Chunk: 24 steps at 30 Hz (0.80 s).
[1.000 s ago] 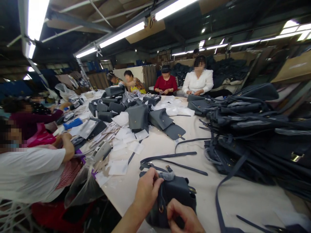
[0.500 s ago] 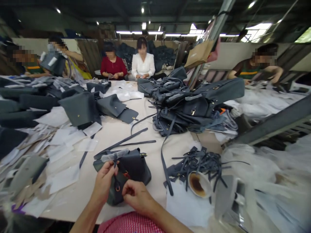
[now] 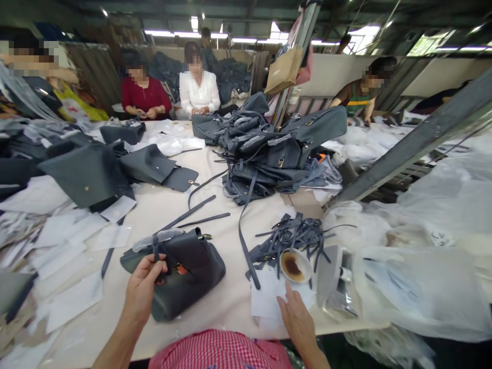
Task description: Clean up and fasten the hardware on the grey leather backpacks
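Here, the relation that matters is between the right hand (image 3: 300,320) and the shallow dish (image 3: 306,267) of brown liquid (image 3: 291,265): the dish lies straight beyond its fingertips, well to the right of the dark handbag (image 3: 196,269). The right hand is far the nearer of the two. Its fingers are spread over the white sheet (image 3: 264,297), with nothing seen in them; whether the foremost fingertip touches the rim, I cannot tell. The dish is round, with no long axis, and sits against the near side of a heap of cut straps (image 3: 295,233).

The left hand (image 3: 143,287) is pinched, thumb against fingers, on the narrow strap (image 3: 156,247) below the plastic-wrapped handle (image 3: 169,237). The handbag rests on the bench (image 3: 234,312) just to the right of that hand, its bottom edge slanting from near left to far right.

Half a second earlier, both hands are at the handbag; now the right hand is away by the dish, while the left hand keeps its pinch. The view is also turned further right.
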{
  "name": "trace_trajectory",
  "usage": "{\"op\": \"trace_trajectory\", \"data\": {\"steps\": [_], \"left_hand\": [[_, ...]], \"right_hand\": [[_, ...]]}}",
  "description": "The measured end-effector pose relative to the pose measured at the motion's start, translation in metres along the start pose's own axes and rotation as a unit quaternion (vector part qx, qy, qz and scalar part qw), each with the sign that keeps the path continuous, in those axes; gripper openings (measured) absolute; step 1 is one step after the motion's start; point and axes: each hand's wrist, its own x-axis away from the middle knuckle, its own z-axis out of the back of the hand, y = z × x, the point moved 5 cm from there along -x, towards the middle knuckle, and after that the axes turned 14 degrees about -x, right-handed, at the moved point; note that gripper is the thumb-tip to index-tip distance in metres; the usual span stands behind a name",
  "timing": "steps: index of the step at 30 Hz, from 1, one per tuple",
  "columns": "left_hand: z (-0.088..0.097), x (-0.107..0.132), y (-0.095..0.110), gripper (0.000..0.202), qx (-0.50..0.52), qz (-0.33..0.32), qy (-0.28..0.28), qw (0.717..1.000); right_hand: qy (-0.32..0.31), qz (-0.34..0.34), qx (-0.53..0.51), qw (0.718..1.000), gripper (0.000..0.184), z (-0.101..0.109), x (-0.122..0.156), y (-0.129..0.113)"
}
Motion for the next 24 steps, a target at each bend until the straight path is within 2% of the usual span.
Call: {"op": "trace_trajectory", "data": {"steps": [3, 5, 8, 11, 13, 17, 20, 24], "left_hand": [[0.001, 0.001, -0.007, 0.037, 0.003, -0.005, 0.003, 1.000], [0.002, 0.000, -0.009, 0.038, 0.000, -0.004, 0.003, 1.000], [0.003, 0.000, -0.009, 0.038, -0.003, 0.001, 0.004, 1.000], [0.001, 0.001, -0.005, 0.038, -0.005, -0.004, 0.003, 1.000], [0.001, 0.001, -0.003, 0.038, -0.009, -0.007, 0.002, 1.000], [0.001, 0.001, -0.003, 0.037, -0.016, -0.008, 0.008, 1.000], [0.001, 0.002, -0.003, 0.036, -0.013, -0.011, 0.009, 1.000], [0.001, 0.003, -0.003, 0.037, -0.009, -0.012, 0.010, 1.000]], "right_hand": [[0.019, 0.032, 0.041, 0.998, 0.049, -0.008, 0.008, -0.002], [0.028, 0.041, 0.097, 0.994, 0.053, -0.006, 0.004, 0.000], [0.035, 0.023, 0.178, 0.983, 0.056, 0.007, -0.020, 0.013], [0.025, 0.021, 0.188, 0.982, 0.043, 0.018, -0.047, 0.028], [0.023, 0.027, 0.188, 0.982, 0.041, 0.021, -0.053, 0.031], [0.035, 0.050, 0.187, 0.981, 0.045, 0.013, -0.033, 0.017], [0.026, 0.073, 0.187, 0.979, 0.038, -0.006, -0.012, 0.005], [0.032, 0.075, 0.182, 0.980, 0.030, -0.023, 0.000, 0.003]]}}
